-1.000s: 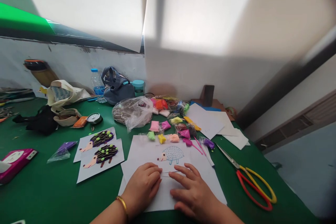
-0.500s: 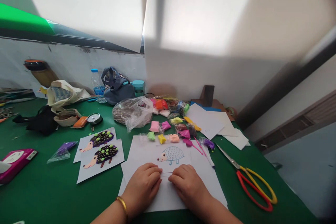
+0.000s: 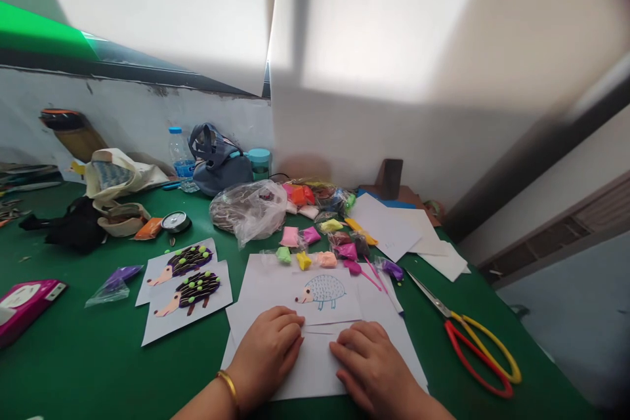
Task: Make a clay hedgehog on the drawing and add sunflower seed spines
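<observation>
The hedgehog drawing [image 3: 325, 290] lies on loose white sheets [image 3: 315, 371], with the left hand [image 3: 268, 354] just below and left of it; whether that hand pinches paper, I cannot tell. The right hand [image 3: 377, 364], below and right of it, looks relaxed and released. Uneven pressure could slide the sheets and skew the drawing. A careless rightward sweep might knock the scissors [image 3: 449, 315], right of the drawing.

Three hedgehog pictures [image 3: 325, 292]; two hands [image 3: 268, 354]; one bracelet [image 3: 228, 387]
</observation>
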{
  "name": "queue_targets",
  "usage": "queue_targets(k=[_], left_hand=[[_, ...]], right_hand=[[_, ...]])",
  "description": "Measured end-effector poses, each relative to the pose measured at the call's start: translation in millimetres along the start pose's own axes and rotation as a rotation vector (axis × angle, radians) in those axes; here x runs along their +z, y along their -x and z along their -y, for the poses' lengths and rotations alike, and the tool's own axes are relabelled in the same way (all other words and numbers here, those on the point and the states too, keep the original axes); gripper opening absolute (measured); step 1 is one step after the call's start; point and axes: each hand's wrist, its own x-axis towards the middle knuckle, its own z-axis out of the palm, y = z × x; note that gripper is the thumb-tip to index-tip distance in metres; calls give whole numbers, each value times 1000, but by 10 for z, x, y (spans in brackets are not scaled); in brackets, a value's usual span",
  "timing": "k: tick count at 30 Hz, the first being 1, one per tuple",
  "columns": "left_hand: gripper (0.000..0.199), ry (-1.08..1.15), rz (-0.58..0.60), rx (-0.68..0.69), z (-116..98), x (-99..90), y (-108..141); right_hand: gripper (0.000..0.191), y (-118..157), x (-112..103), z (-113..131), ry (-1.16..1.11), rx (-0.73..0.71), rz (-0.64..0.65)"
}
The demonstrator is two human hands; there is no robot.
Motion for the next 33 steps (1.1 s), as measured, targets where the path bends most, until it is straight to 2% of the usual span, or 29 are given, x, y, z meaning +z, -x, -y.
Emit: queue_targets(k=[2, 4, 7, 9, 11, 14, 16, 18, 21, 24, 27, 30, 33], left_hand=[[17, 3, -10, 1, -2, -1, -4], [17, 3, -18, 1, -2, 0, -5], [16, -1, -12, 1, 2, 0, -2], [16, -2, -9, 3, 5, -1, -2], [16, -3, -8, 1, 6, -1, -5], [16, 0, -4, -3, 7, 0, -13], [16, 2, -1, -3, 6, 1, -18], [17, 1, 0, -3, 3, 1, -17], [18, -7, 1, 2, -4, 0, -9], [18, -11, 1, 4, -11, -4, -5], [19, -12, -5, -2, -15, -11, -17], [20, -10, -11, 1, -16, -16, -27], [20, -8, -6, 4, -18, -16, -23]], right_hand=[[31, -40, -3, 18, -8, -74, 58], [44, -85, 18, 35, 0, -155, 101], [61, -115, 57, 23, 47, -163, 104], [57, -98, 50, -5, 80, -98, 70], [45, -65, 3, -29, 97, -36, 35], [32, -30, -90, -33, 81, -33, 39], [35, -25, -105, -23, 57, -100, 76], [45, -23, -62, -23, 64, -163, 94], [58, -7, 29, -54, 148, -134, 53], [44, 17, 21, -92, 190, -33, 14], [33, 23, -55, -97, 146, -70, 36], [40, 8, -48, -83, 109, -147, 69], [50, -3, 26, -88, 133, -106, 52]])
